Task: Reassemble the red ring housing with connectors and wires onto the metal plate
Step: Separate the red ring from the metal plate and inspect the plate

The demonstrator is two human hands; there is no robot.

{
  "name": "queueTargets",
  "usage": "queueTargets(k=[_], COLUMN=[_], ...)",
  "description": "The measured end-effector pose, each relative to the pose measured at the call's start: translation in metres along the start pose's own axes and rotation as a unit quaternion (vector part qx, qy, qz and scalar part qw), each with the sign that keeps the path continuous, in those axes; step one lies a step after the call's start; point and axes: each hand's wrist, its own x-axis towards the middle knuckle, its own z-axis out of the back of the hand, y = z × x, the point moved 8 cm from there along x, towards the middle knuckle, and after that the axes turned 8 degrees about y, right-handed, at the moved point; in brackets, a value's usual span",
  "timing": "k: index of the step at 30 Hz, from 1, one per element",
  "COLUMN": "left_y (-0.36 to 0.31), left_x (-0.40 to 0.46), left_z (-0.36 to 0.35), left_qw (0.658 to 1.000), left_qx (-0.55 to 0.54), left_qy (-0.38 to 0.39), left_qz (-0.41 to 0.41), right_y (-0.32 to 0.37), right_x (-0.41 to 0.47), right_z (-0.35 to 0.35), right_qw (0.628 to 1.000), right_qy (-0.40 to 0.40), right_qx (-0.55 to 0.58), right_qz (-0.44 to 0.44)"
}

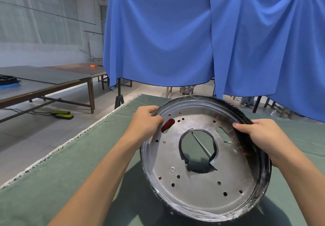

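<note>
A round metal plate (202, 188) with a black rim, several small holes and a large central opening is held tilted above the green table. My left hand (146, 120) grips its upper-left rim, the thumb curled over the edge. At the right rim my right hand (260, 136) grips the plate, thumb on the inner face. Red of the ring housing (168, 124) shows through a slot and through some holes from behind the plate; the rest of it is hidden. A thin metal rod (200, 144) shows through the central opening. No connectors or wires are visible.
The green cloth-covered table (73, 169) lies below, its white-fringed left edge running diagonally. Blue curtains (175, 37) hang behind it. At the left stand long tables (44, 85) carrying a black-and-blue ring and an orange object. Two yellow-black devices lie on the floor.
</note>
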Motion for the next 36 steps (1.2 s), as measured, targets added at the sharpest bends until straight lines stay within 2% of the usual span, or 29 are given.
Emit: queueTargets(k=[7,20,36], left_y=[-0.006,-0.011,-0.023], left_x=[-0.005,-0.018,-0.029], left_z=[0.006,0.018,0.020], left_qw=[0.999,0.996,0.994], left_qx=[-0.040,-0.079,-0.096], left_qy=[0.005,-0.021,-0.023], left_qz=[-0.021,-0.029,-0.056], right_y=[0.010,0.023,0.027], right_x=[-0.005,-0.011,-0.015], right_z=[0.000,0.001,-0.001], right_qw=[0.998,0.996,0.995], right_qy=[0.014,0.020,0.052], right_qx=[0.036,-0.007,-0.027], right_qz=[0.042,0.081,0.081])
